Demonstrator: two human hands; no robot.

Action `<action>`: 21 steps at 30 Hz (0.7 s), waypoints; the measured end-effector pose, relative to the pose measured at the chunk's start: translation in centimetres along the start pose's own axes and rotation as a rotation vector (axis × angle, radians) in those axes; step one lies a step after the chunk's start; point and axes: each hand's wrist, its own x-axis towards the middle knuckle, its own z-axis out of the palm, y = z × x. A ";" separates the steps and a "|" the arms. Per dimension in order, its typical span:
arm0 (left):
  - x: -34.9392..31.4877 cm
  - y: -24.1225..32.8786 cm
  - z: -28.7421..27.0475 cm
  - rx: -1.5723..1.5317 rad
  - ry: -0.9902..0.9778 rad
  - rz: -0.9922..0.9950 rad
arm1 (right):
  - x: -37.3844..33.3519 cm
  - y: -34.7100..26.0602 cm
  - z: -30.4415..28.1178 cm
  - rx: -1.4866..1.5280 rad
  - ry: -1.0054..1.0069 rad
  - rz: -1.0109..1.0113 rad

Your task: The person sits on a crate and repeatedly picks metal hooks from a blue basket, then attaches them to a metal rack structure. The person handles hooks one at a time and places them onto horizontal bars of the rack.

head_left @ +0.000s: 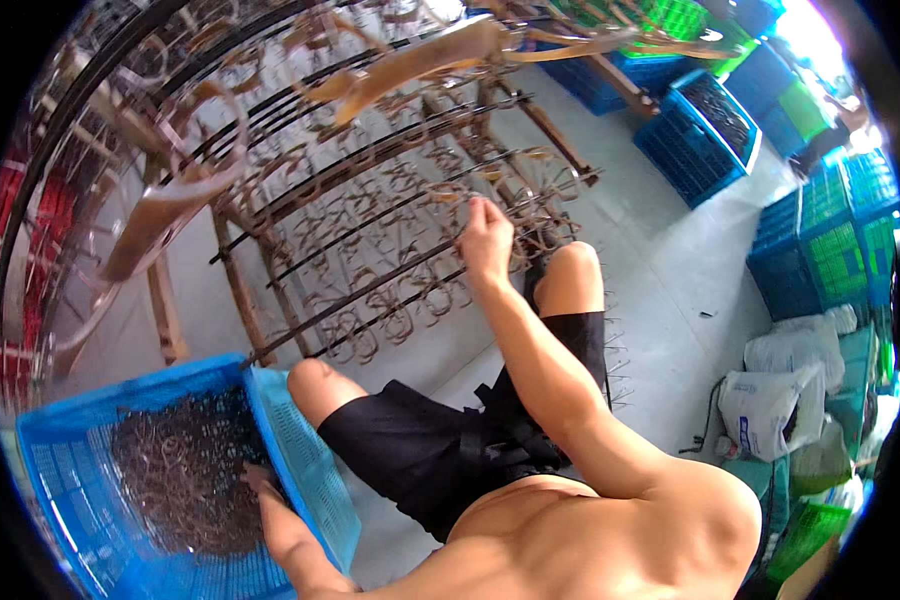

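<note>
My left hand (258,478) reaches into a blue plastic crate (235,368) at the lower left. Its fingers touch a heap of thin, curled, dark brown pieces (180,480) and are partly hidden there. Ahead of me stands a rack with dark rods (345,310), hung with many thin, curved, brownish loops (390,215). My right hand (487,238) is raised at the right part of this rack, fingers pinched together close to the loops. Whatever lies between those fingertips is too small to make out.
Large, pale brown curved pieces (420,65) hang high on the rack, near the camera. Another blue crate (700,140) with dark contents stands at the far right. Stacked blue and green crates (810,235) and white sacks (775,410) line the right side. My knees flank the rack's near end.
</note>
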 end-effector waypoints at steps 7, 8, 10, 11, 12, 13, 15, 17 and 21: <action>-0.7 -2.7 -0.8 0.043 -0.059 0.095 | -1.7 -3.0 0.3 0.126 -0.152 0.051; 0.2 -3.4 -0.3 0.053 -0.072 0.114 | -2.1 -3.2 0.4 0.109 -0.162 0.044; 2.4 -4.7 1.3 0.169 -0.101 0.207 | -2.6 -3.1 0.3 0.037 -0.185 0.007; 3.9 -5.8 2.0 0.271 -0.103 0.274 | -2.4 -2.5 0.5 -0.041 -0.183 -0.061; 5.9 -8.6 2.1 0.486 -0.098 0.375 | -2.4 -1.5 0.7 -0.106 -0.189 -0.115; 6.4 -9.3 2.7 0.695 -0.085 0.471 | -2.3 -0.7 0.6 -0.187 -0.185 -0.182; 6.5 -10.7 3.2 1.112 0.001 0.640 | -2.8 -2.4 0.4 -0.279 -0.160 -0.289; 4.9 -9.5 3.4 1.035 0.082 0.613 | -2.0 -1.9 0.0 -0.278 -0.179 -0.287; -5.9 -4.1 -3.2 0.567 0.246 0.454 | -1.4 -2.9 -1.1 -0.209 -0.219 -0.153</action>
